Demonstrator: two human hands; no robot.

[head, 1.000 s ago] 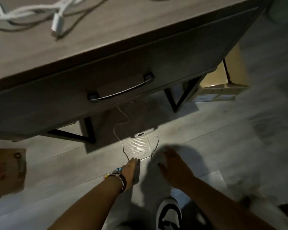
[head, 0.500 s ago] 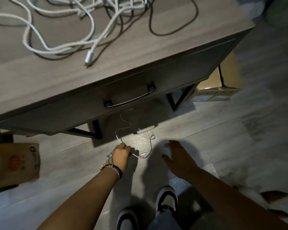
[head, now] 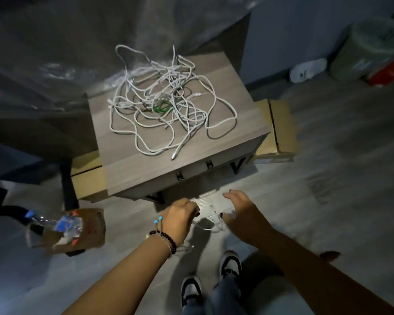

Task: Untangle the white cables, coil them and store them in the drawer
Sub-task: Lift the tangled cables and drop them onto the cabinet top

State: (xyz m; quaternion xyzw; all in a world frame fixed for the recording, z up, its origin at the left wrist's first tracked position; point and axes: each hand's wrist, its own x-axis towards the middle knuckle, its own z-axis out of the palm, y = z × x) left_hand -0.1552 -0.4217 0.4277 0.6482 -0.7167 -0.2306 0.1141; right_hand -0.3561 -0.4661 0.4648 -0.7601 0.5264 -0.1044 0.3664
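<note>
I can read no writing anywhere; the labels on the cardboard box (head: 73, 230) at 9 o'clock are blurred. The white cables (head: 168, 105) lie in one loose tangle on top of the grey wooden table (head: 132, 173), with something green caught in the middle. The drawer (head: 192, 170) below them is closed. From my left hand (head: 180, 218), the tangle sits at 12 o'clock, well apart. That hand is clenched around a clear plastic piece (head: 206, 204) with a thin white cord (head: 208, 226) hanging off it. My right hand (head: 242, 212) hovers just beside, at 3 o'clock, fingers relaxed and spread, holding nothing.
</note>
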